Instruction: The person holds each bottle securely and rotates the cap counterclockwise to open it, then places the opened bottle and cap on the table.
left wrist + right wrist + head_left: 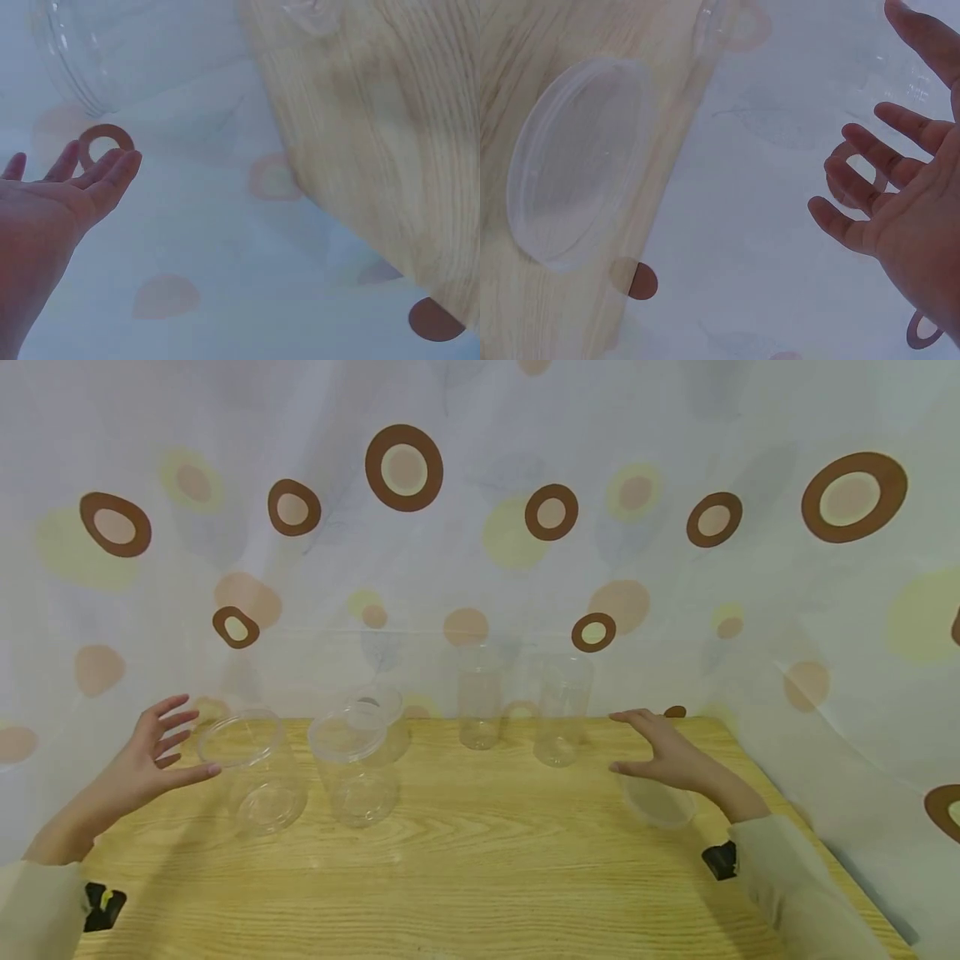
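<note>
My left hand [153, 752] is held with fingers spread and thumb out, just left of a clear plastic tub [258, 777]. Its thumb tip overlaps the tub's rim in the head view. In the left wrist view the palm and straight fingers show, below the see-through tub [157, 52], with nothing in them. On the other side my right hand [667, 756] hovers over a round translucent lid [660, 802], thumb and fingers apart. The right wrist view shows its bare palm, and the lid [585, 165] lying flat on the table.
A second clear tub [356, 777] stands right of the first, with another clear container [396, 735] behind it. Two tall clear cylinders [480, 706] stand at the back of the wooden table [480, 877]. A patterned curtain [465, 560] hangs behind.
</note>
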`<state>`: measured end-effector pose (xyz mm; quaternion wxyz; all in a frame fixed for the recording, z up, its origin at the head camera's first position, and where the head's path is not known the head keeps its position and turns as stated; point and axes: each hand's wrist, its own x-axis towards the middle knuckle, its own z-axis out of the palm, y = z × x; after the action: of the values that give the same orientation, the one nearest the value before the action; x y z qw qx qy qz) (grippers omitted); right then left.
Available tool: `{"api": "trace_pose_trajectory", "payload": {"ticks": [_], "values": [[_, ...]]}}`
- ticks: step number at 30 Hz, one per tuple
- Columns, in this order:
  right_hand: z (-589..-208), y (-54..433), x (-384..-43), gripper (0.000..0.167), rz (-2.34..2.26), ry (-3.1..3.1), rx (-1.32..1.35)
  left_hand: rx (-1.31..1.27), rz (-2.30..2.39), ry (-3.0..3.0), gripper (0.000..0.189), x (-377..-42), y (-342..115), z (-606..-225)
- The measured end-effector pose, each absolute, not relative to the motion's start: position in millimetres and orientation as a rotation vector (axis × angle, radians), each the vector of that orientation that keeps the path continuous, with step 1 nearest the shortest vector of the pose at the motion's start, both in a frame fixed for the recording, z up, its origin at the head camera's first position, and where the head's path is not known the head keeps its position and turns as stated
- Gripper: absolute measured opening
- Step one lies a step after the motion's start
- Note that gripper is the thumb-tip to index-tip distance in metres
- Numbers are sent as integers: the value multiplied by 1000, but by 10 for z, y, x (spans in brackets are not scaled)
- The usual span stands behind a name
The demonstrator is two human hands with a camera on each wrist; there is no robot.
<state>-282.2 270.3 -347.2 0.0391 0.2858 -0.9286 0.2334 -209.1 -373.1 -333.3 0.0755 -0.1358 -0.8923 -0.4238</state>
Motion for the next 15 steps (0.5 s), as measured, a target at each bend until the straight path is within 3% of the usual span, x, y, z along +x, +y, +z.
{"api": "trace_pose_trajectory", "payload": {"ticks": [15], "values": [[-3319,2146,-2844,69,788,-2846,959,-511,-1097,-2589,95,-1998,-3087,-3001]]}}
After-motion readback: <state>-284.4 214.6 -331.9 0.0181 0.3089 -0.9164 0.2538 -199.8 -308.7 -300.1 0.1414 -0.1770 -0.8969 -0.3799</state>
